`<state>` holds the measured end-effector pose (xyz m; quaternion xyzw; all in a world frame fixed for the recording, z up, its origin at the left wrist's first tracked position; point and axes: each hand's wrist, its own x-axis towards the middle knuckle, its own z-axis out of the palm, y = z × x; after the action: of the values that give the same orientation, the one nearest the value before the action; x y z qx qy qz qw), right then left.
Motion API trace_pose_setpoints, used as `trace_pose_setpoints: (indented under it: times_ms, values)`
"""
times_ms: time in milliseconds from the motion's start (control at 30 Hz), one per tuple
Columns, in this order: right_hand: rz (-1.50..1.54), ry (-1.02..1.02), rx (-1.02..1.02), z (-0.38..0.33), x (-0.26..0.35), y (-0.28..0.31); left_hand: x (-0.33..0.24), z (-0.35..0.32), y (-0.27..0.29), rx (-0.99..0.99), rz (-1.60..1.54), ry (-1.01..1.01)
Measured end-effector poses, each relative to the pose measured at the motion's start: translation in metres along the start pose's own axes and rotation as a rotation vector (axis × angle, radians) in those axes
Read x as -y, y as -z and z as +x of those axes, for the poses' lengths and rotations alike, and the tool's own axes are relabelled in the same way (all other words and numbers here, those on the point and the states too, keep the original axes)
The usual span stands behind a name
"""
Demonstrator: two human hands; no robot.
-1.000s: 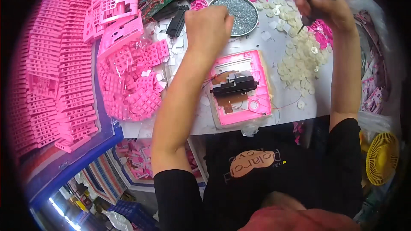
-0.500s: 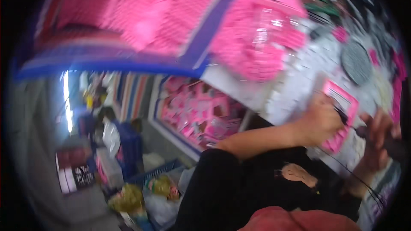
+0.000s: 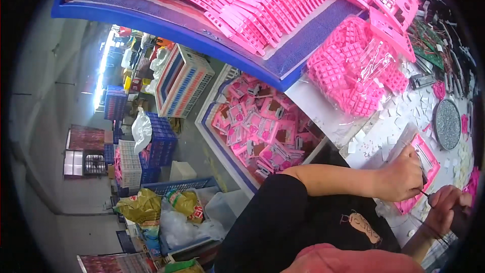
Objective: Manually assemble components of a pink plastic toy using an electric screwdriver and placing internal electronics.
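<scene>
A pink plastic housing (image 3: pixel 428 157) lies on the white table near the front edge, at the right of the view. My left hand (image 3: pixel 403 177) rests on its near side with the fingers curled on it. Just to the right, my right hand (image 3: pixel 448 208) is closed around a dark screwdriver (image 3: pixel 424 193), whose thin tip points at the housing beside my left hand. What lies under my left fingers is hidden.
A round grey dish of screws (image 3: pixel 447 124), a bag of pink keypads (image 3: pixel 359 77), green circuit boards (image 3: pixel 429 40) and stacked pink frames (image 3: pixel 252 0) on a blue tray fill the table. Below the table sits a tray of pink parts (image 3: pixel 258 130). Crates (image 3: pixel 181 82) and bags (image 3: pixel 151 207) crowd the floor.
The view has swung left toward the floor and back a little. My left hand came from the table's back onto the pink housing. My right hand brought the screwdriver down to it.
</scene>
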<state>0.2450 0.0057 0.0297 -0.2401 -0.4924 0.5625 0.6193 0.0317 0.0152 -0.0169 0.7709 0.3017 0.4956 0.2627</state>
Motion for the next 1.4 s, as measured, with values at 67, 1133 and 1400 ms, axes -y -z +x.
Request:
trace_pose_setpoints:
  times_ms: [67,1133,1400]
  values:
    - [0.027,-0.004,0.036,-0.001,-0.005,0.001,0.001,-0.003,0.003,0.042,0.168,-0.050]
    - [-0.156,0.162,0.199,0.047,-0.031,-0.042,0.033,-0.015,0.024,0.144,0.299,0.114]
    - [-0.194,0.187,0.228,0.053,-0.038,-0.037,0.034,-0.013,0.023,0.138,0.268,0.119]
